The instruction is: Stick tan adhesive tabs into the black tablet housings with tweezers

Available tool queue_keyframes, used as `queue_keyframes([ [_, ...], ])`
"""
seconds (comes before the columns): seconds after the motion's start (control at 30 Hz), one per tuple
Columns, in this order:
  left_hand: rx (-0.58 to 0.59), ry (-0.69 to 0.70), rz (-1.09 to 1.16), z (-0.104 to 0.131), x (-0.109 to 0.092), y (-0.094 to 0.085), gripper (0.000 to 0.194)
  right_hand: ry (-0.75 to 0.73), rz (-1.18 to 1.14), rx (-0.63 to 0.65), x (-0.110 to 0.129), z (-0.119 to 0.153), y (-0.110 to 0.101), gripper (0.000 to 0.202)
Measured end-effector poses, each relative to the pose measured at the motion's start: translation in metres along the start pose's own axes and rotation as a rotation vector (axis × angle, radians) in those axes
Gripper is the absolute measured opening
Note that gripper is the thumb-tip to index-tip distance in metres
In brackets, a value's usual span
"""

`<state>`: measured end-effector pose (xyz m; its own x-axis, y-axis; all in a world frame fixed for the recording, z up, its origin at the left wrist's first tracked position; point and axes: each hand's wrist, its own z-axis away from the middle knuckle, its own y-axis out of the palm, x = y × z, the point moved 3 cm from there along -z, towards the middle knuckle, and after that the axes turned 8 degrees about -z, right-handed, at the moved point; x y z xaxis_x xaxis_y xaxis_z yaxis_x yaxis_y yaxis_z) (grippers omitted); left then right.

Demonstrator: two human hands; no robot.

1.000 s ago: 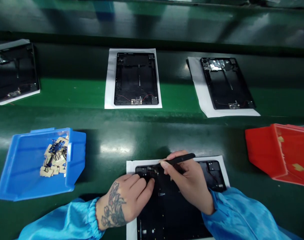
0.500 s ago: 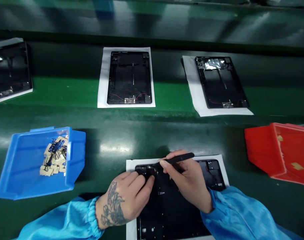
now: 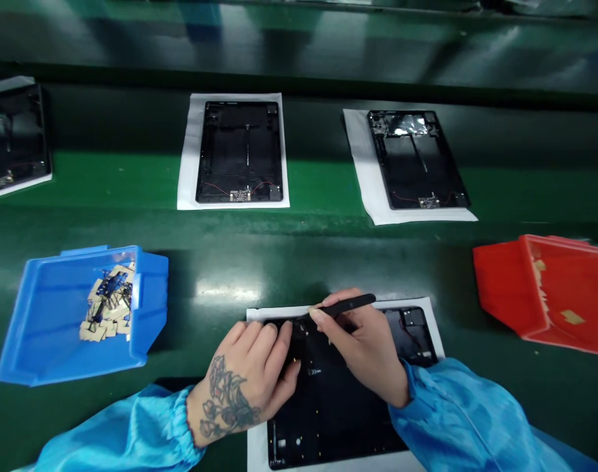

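Since a second ago, both panels on the far belt have slid leftward in my view, and my left hand [image 3: 244, 383] has spread its fingers wider over the top left corner of the black panel [image 3: 338, 406] I am working on. That panel lies on a white sheet [image 3: 256, 452] at the near edge of the green table [image 3: 299, 269], directly below me, partly covered by both hands.

My left hand rests flat on the panel, fingers extended and pressing down, gripping nothing. My right hand [image 3: 365, 347] is closed around black tweezers [image 3: 341, 307], held like a pen between thumb and fingers, with the tip pointing left toward the panel's upper left corner, just beside my left fingertips. I cannot tell whether the tip holds any small part. Both my sleeves [image 3: 132, 432] are bright blue.

To my left sits a blue bin [image 3: 43, 328] holding a loose heap of small tan and blue parts [image 3: 107, 308]. To my right sits a red bin [image 3: 505, 288] with a couple of tan scraps inside. Farther off, a middle panel [image 3: 240, 152] and a right panel [image 3: 417, 159] each lie on their own white sheet, well apart from one another. Another dark panel [image 3: 14, 141] shows partly at the far left edge.
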<state>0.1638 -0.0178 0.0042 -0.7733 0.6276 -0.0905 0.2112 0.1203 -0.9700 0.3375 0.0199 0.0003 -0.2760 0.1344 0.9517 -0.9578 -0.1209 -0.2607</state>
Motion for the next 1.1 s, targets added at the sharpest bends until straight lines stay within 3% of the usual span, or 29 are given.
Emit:
queue_keyframes([
  [0.23, 0.005, -0.016, 0.034, -0.001, 0.001, 0.001, 0.045, -0.356, 0.174, 0.079, 0.006, 0.007, 0.004, 0.008],
  [0.43, -0.006, -0.020, 0.046, -0.002, 0.001, 0.003, 0.046, -0.487, 0.131, 0.020, 0.016, 0.009, -0.009, 0.012],
  [0.6, -0.015, -0.031, 0.054, -0.003, 0.000, 0.001, 0.044, -0.367, 0.058, 0.066, 0.013, 0.010, -0.017, 0.020],
  [0.9, 0.002, -0.035, 0.062, -0.004, 0.001, 0.003, 0.044, -0.306, 0.091, 0.089, 0.004, 0.011, -0.015, 0.017],
  [1.1, -0.014, -0.025, 0.057, -0.003, 0.000, 0.002, 0.044, 0.054, -0.085, 0.025, -0.007, 0.003, -0.016, 0.017],
])
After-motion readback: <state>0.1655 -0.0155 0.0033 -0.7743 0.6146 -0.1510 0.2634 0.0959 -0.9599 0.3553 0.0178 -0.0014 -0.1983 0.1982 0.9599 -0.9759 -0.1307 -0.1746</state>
